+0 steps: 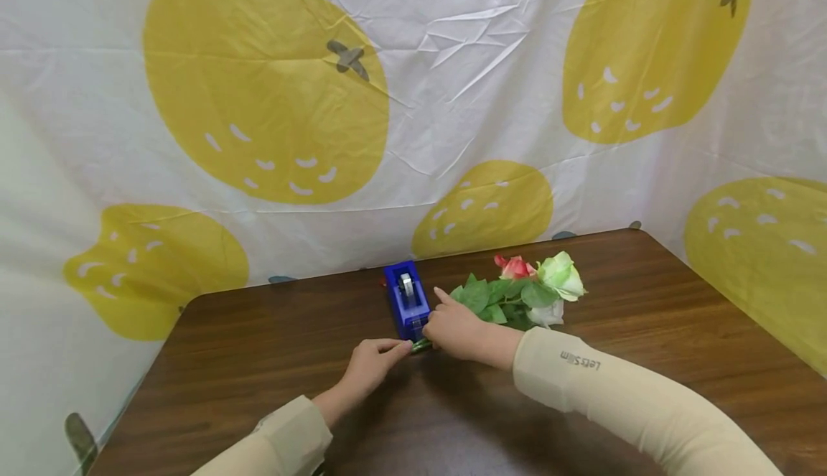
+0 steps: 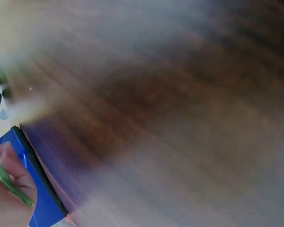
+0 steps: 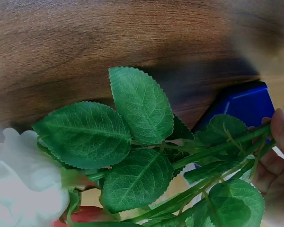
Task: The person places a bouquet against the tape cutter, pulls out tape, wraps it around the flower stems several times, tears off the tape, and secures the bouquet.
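Observation:
Several roses, a red one, a pale green one and a white one, lie bunched on the right with green leaves. My left hand pinches the lower ends of the green stems. Farther up, my right hand grips the stems, its index finger extended; the right wrist view shows fingers curled by them. Just behind the hands stands a blue tape dispenser with a roll of tape in it. The left wrist view is largely blurred.
A brown wooden table carries everything. Behind it and at both sides hangs a white cloth printed with large yellow fruit.

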`<state>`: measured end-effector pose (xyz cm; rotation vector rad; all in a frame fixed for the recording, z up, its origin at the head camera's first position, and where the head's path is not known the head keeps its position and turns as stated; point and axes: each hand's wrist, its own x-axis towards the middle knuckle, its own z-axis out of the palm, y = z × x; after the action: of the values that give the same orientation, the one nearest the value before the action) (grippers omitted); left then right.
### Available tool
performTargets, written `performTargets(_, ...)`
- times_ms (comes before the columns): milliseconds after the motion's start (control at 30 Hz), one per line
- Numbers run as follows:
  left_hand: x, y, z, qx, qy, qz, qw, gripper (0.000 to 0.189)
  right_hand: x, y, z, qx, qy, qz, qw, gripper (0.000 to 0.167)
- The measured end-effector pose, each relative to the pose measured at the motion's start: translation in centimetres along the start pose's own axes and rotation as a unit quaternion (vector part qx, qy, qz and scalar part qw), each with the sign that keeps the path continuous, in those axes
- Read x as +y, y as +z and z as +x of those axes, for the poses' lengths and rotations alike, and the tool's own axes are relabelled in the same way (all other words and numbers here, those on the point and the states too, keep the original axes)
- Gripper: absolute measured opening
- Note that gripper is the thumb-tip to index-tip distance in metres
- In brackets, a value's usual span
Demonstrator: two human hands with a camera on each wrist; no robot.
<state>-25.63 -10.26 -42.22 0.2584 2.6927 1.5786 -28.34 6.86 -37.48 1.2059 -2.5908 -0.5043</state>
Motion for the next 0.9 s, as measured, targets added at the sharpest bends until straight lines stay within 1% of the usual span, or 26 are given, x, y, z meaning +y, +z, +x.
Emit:
performTargets(67,-0.1,-0.1,0.1,-0.015,-0.014,-0.021,0.9996,0.03,0.0,0.1,0.0,0.005,0.002,-0.004,1.0,0.007)
performTargets(133,-0.2,-0.1,0.3,-0.035,-0.02,-0.034,0.9986,0.034,0.0,0.2,0.0,0.015,0.004,-0.004,0.9999,0.009)
performTargets(267,-0.6,-0.2,0.6,-0.079,-0.012,-0.053,0.9953,0.034,0.1,0.4,0.1,0.036,0.012,0.008,0.9992,0.012)
performTargets(367,-0.8,-0.3,0.8,-0.09,0.002,-0.048,0.9948,0.031,0.0,0.4,0.1,0.044,0.019,0.005,0.9988,0.013)
performTargets(500,-1.0,-0.3,0.9,-0.08,0.017,-0.037,0.9959,0.027,-0.1,0.4,0.1,0.045,0.028,-0.013,0.9985,0.014)
performTargets(633,-1.0,-0.2,0.9,-0.063,0.019,-0.03,0.9974,0.024,-0.1,0.3,0.1,0.058,0.035,-0.021,0.9975,0.013)
performTargets(733,-1.1,0.0,0.9,-0.047,0.018,-0.026,0.9984,0.023,-0.3,0.3,-0.1,0.088,0.044,-0.03,0.9947,0.008)
performTargets(800,-1.1,0.0,0.9,-0.039,0.021,-0.024,0.9988,0.022,-0.5,0.3,-0.3,0.116,0.051,-0.049,0.9907,0.005)
performTargets(900,-1.1,0.0,0.9,-0.031,0.024,-0.025,0.9989,0.021,-0.9,0.2,-0.6,0.144,0.06,-0.082,0.9843,0.004)
